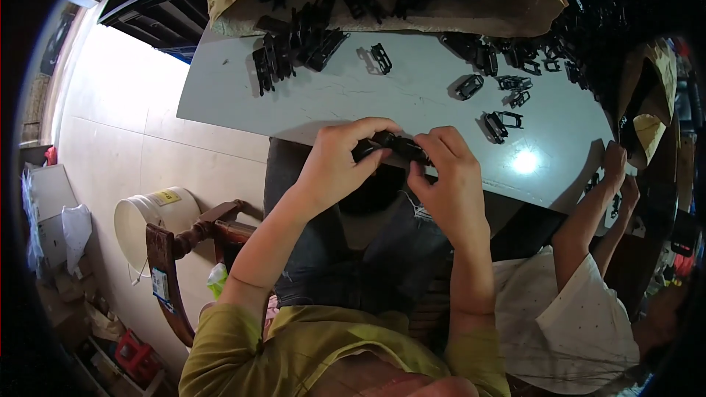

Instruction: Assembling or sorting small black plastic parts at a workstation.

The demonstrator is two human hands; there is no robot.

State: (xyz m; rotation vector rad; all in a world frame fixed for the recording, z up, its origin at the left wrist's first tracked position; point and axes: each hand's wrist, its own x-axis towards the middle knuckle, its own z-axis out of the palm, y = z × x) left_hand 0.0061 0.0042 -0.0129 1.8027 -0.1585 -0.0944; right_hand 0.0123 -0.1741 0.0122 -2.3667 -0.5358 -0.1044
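Observation:
In front of me, at the near edge of the table, my left hand (340, 158) is closed on the left end of a small black plastic part (385, 141). My right hand (450, 173) pinches its right end between thumb and fingers. Whether this is one piece or two joined pieces I cannot tell, as the fingers cover both ends. A single black frame-shaped part (381, 59) lies on the table beyond my hands. To the right of it rest more such parts, among them an oval one (469, 87) and a pair of frames (500, 125).
Black parts lie heaped (273, 62) before a large brown paper bag (471, 18) at the table's (243, 103) far side. A dark crate (158, 4) stands far left. A white bucket (151, 213) and wooden chair (180, 242) are at left. Another person's hands (616, 169) work at right.

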